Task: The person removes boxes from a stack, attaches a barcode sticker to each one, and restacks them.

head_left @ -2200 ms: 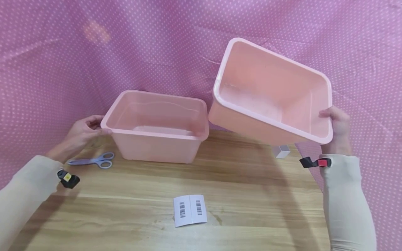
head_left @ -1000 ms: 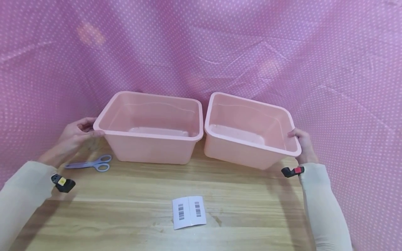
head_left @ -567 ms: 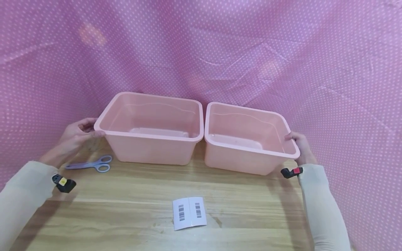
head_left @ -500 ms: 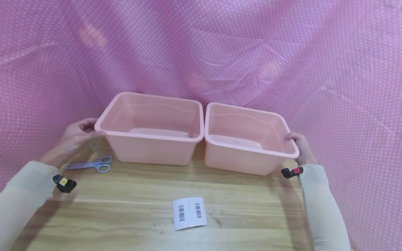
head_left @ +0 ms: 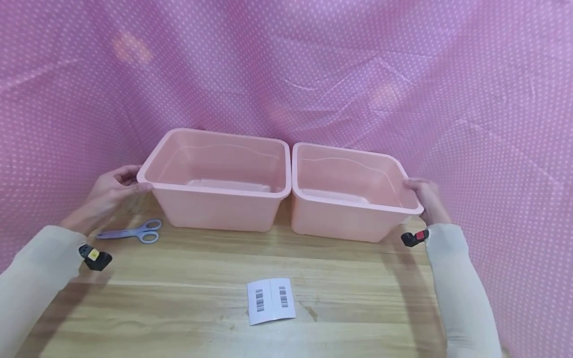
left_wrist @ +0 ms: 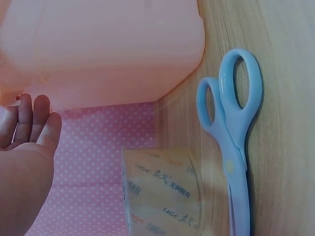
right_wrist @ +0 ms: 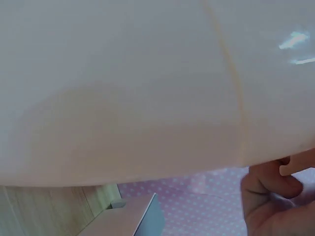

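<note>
- Since 2.2 s ago: R bin [head_left: 337, 221] came down from a raised, tilted pose, now upright on the table [head_left: 179, 311] next to L bin [head_left: 219, 211]. L bin, scissors & card approx same spots.
- 2 pink bins, mouths up, short ends facing, rims v. close; can't tell if they touch. R bin sits slightly angled vs L bin, its right end nearer the viewer.
- R hand [head_left: 427, 198]: grips R bin's right-end rim, thumb over inner side, fingers outside.
- L hand [head_left: 107, 190]: at L bin's front-left rim corner, thumb at front, fingers by the end wall. Can't tell if it's a real grip or just contact.
- Scissors [head_left: 134, 232], blue-purple, flat on table near L hand, loops twd L bin, blades pointing left.
- Tape roll [left_wrist: 160, 189], yellowish w/ printed text, beside scissors per L wrist cam.
- Small pale box [right_wrist: 120, 216] just by R bin, R wrist cam.
- White card [head_left: 270, 301], center crease, 2 barcodes, front-center, well apart from hands.
- Cream sleeves [head_left: 47, 261]; pink dotted cloth [head_left: 250, 64] behind.
</note>
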A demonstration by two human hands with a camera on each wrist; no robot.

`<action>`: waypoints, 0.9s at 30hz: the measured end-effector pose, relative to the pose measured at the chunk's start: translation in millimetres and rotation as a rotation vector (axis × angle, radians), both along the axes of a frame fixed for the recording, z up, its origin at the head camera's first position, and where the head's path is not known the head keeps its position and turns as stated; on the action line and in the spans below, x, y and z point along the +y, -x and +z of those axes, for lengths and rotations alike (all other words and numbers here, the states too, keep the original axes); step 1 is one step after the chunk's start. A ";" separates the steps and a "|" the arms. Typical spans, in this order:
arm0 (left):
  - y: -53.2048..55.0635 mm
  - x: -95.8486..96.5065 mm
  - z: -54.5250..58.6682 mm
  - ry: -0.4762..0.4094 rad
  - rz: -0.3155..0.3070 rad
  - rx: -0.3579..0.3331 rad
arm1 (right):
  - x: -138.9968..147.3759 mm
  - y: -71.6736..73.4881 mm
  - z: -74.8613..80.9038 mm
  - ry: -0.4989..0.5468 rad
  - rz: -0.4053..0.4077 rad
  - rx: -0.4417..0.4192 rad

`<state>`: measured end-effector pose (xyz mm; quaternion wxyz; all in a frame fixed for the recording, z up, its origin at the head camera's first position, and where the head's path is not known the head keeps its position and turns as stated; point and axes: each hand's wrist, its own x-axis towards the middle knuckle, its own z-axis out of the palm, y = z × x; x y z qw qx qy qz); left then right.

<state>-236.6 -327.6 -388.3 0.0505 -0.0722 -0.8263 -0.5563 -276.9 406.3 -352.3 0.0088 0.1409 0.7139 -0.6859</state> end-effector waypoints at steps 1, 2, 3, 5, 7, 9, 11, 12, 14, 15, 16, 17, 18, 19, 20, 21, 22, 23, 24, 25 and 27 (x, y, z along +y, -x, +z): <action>-0.2 0.1 0.8 -0.001 -0.003 -0.002 | -0.1 1.4 0.1 -0.016 -0.029 0.009; -0.3 0.5 1.7 -0.001 -0.006 -0.007 | 0.2 3.1 -0.1 -0.018 -0.061 0.023; -0.2 0.6 2.3 0.005 -0.007 -0.007 | -0.1 5.1 -0.3 -0.023 -0.101 0.037; -0.2 1.0 3.6 0.004 -0.005 0.000 | -0.3 8.6 -0.8 -0.019 -0.167 0.060; -0.3 1.5 4.5 0.017 0.008 0.010 | -0.8 11.6 -1.1 -0.027 -0.217 0.071; -0.8 1.6 5.0 0.014 0.016 0.013 | -1.8 12.9 -0.4 -0.040 -0.251 0.069; -1.6 1.7 6.0 0.014 0.024 0.017 | -2.0 12.8 0.2 -0.057 -0.263 0.069; -2.2 1.5 6.9 0.023 0.027 0.019 | -2.4 12.5 0.7 -0.065 -0.265 0.073; -2.5 1.4 6.8 0.032 0.030 0.015 | -3.2 10.5 0.5 -0.074 -0.260 0.085; -2.6 1.6 6.9 0.042 0.032 0.018 | -3.6 9.8 0.4 -0.077 -0.255 0.096; -2.7 1.8 7.0 0.052 0.039 0.021 | -3.9 9.1 0.4 -0.083 -0.252 0.108; -2.8 2.2 7.1 0.057 0.042 0.021 | -4.0 8.4 0.2 -0.085 -0.248 0.124; -2.9 2.6 7.0 0.061 0.043 0.020 | -4.0 7.8 0.1 -0.096 -0.245 0.134; -2.5 2.8 6.9 0.064 0.045 0.018 | -3.9 7.7 0.6 -0.112 -0.245 0.140; -2.0 2.9 6.6 0.069 0.045 0.017 | -3.8 7.7 1.0 -0.130 -0.248 0.144; -2.1 3.2 6.4 0.071 0.047 0.013 | -4.0 7.5 1.3 -0.141 -0.251 0.151; -2.3 3.5 6.1 0.067 0.050 0.008 | -4.3 7.1 1.6 -0.153 -0.251 0.153; -2.9 3.5 5.9 0.063 0.053 0.006 | -4.6 6.7 1.8 -0.163 -0.246 0.151; -3.5 3.7 5.6 0.051 0.057 0.004 | -5.4 6.1 2.0 -0.188 -0.242 0.146; -4.3 3.9 5.3 0.041 0.061 0.001 | -6.0 5.2 2.0 -0.202 -0.231 0.144; -6.6 4.4 5.3 0.013 0.072 -0.005 | -8.0 2.9 2.5 -0.227 -0.210 0.143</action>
